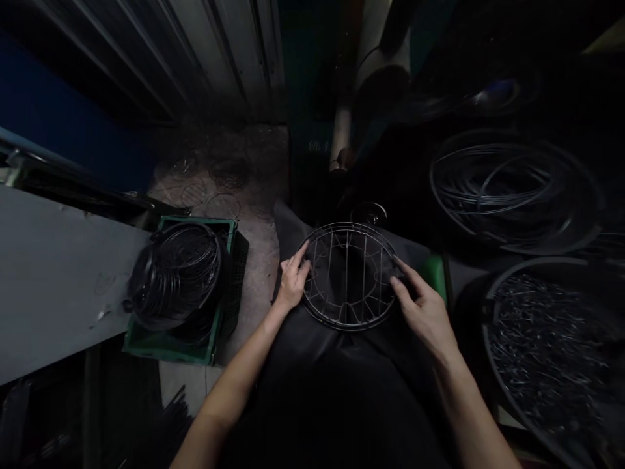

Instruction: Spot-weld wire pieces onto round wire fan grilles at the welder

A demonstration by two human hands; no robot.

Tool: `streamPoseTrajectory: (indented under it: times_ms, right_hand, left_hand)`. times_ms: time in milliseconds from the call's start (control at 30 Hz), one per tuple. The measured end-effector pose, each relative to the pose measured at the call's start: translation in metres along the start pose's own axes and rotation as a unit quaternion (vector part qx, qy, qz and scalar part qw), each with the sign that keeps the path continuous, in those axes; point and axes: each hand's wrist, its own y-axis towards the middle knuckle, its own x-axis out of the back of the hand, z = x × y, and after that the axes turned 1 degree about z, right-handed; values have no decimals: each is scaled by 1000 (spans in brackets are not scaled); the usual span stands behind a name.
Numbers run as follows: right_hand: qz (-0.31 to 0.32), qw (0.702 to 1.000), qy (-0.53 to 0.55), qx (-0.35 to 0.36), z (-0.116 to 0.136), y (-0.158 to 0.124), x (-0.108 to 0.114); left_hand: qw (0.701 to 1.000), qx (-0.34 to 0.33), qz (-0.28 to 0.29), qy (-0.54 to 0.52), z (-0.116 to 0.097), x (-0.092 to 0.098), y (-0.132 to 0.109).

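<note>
A round wire grille point(347, 273) with straight bars and a double outer ring lies in front of me over dark cloth point(342, 384). My left hand point(293, 281) grips its left rim, fingers along the outer ring and thumb at the inside. On the opposite side, my right hand point(424, 306) pinches the right rim between thumb and fingers. Curved wire shapes show inside the ring, but how they join the bars is too dark to tell. Just beyond the grille's far edge is a thin wire ring point(369, 207).
To the left, a green crate point(170, 352) carries a dark tub of wire rings point(178, 273). On the right stand a tub of small bent wire pieces point(547, 345) and a wide container of wire hoops point(493, 179). Loose rings point(222, 205) lie on the floor. A pale panel point(58, 280) juts in at left.
</note>
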Motion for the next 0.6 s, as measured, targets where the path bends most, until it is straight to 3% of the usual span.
streamPoseTrajectory:
  times_ms: [200, 267, 367, 433, 500, 600]
  right_hand:
    - [34, 998, 56, -3, 0, -2, 10]
    - [11, 996, 86, 37, 9, -3, 17]
    - [-7, 988, 81, 130, 14, 5, 23]
    - [-2, 982, 33, 184, 5, 16, 21]
    - [12, 974, -23, 223, -11, 27, 13]
    - [29, 961, -73, 264, -36, 34, 0]
  left_hand:
    - [997, -27, -71, 13, -7, 3, -13]
    - [984, -112, -129, 43, -6, 12, -14]
    - [934, -283, -182, 122, 4, 24, -4]
    - [903, -355, -167, 176, 15, 27, 6]
    - [890, -380, -136, 213, 29, 23, 10]
    - [917, -332, -78, 208, 44, 15, -2]
